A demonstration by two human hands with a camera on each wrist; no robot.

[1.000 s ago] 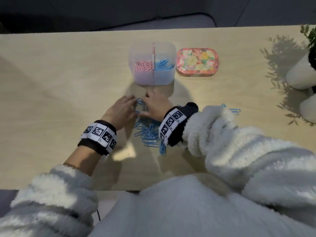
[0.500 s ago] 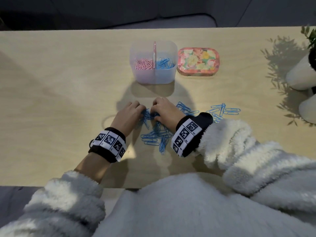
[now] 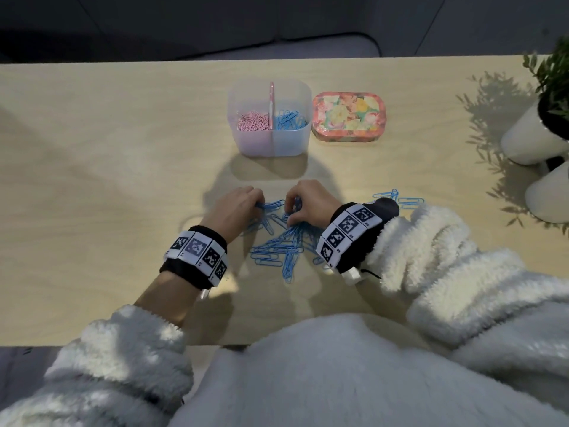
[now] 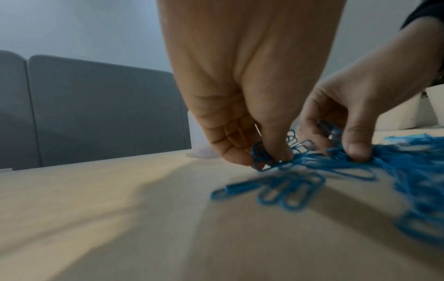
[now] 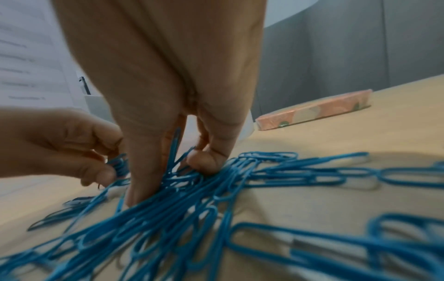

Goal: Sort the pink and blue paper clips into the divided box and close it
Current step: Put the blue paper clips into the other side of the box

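Observation:
A heap of blue paper clips [image 3: 284, 245] lies on the table in front of me. My left hand [image 3: 246, 201] pinches a small bunch of blue clips [image 4: 261, 157] at the heap's far left edge. My right hand [image 3: 300, 208] has its thumb and fingers curled round a bundle of blue clips [image 5: 177, 171] at the heap's far side. The translucent divided box [image 3: 269, 118] stands open beyond the hands, pink clips [image 3: 252, 121] in its left half, blue clips [image 3: 291, 120] in its right half. Its floral lid [image 3: 348, 117] lies to the right of the box.
More blue clips [image 3: 400, 200] lie scattered to the right, partly behind my right wrist. Two white plant pots [image 3: 532, 140] stand at the table's right edge. A grey sofa [image 4: 96, 112] is beyond the far edge.
Both hands drew back from near the box toward me and now work at the far side of the blue heap, gathering clips between the fingers.

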